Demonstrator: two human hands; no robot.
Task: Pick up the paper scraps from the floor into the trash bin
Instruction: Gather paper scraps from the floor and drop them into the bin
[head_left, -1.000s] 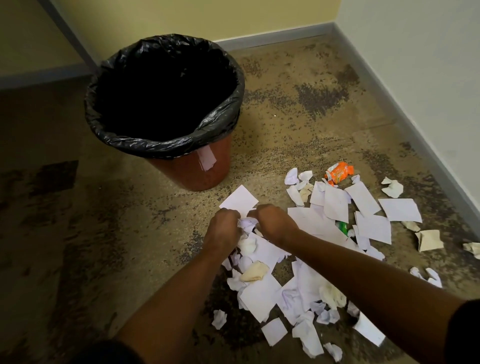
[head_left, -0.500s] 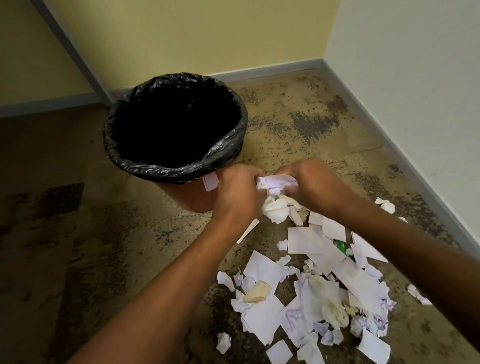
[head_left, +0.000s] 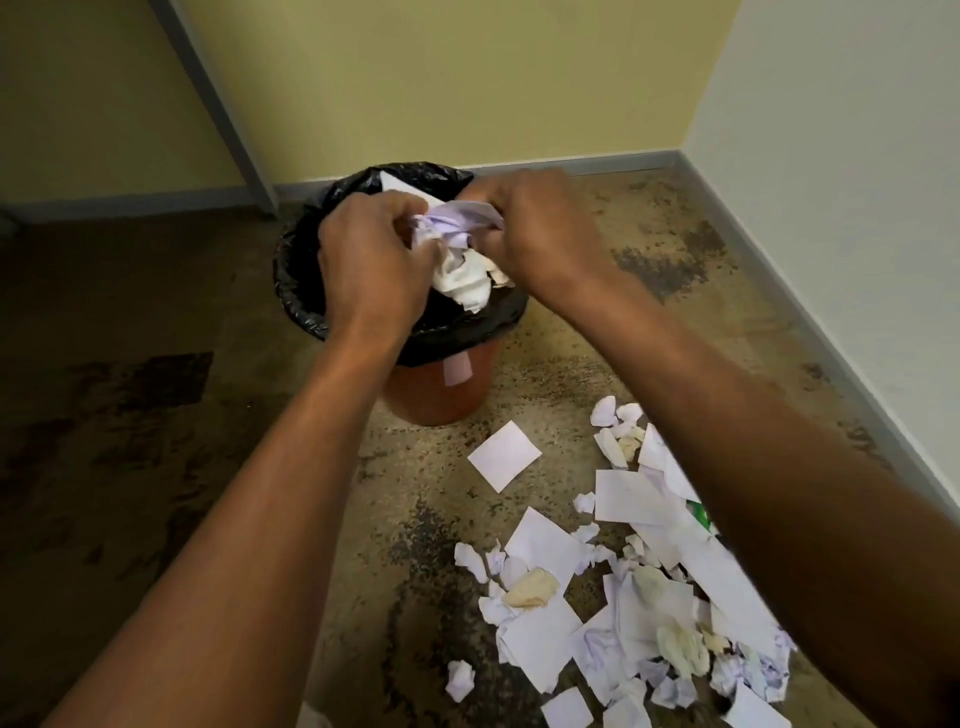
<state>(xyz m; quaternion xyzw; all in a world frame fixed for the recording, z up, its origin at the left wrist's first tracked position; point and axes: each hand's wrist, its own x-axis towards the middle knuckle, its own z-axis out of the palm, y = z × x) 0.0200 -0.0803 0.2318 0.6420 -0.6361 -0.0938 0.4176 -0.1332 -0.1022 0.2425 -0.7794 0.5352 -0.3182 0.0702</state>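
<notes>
A red trash bin (head_left: 434, 395) lined with a black bag (head_left: 298, 291) stands on the floor near the corner. Over its mouth my left hand (head_left: 366, 260) and my right hand (head_left: 535, 231) together grip a bunch of crumpled white paper scraps (head_left: 460, 249), fingers curled round it from both sides. One flat white piece (head_left: 397, 183) shows inside the bin behind my hands. Several paper scraps (head_left: 623, 613) lie in a pile on the floor at the lower right, with a single square sheet (head_left: 504, 455) closer to the bin.
The speckled floor (head_left: 182, 467) spreads to the left. A white wall (head_left: 841, 156) runs along the right and a yellow wall (head_left: 441, 78) stands behind the bin. A grey slanted beam (head_left: 218, 104) leans at the back left. A green item (head_left: 702, 514) peeks out beside my right forearm.
Both hands gathered a bunch of scraps from the floor pile, lifted it and carried it forward to above the bin's mouth. My view has tilted upward.
</notes>
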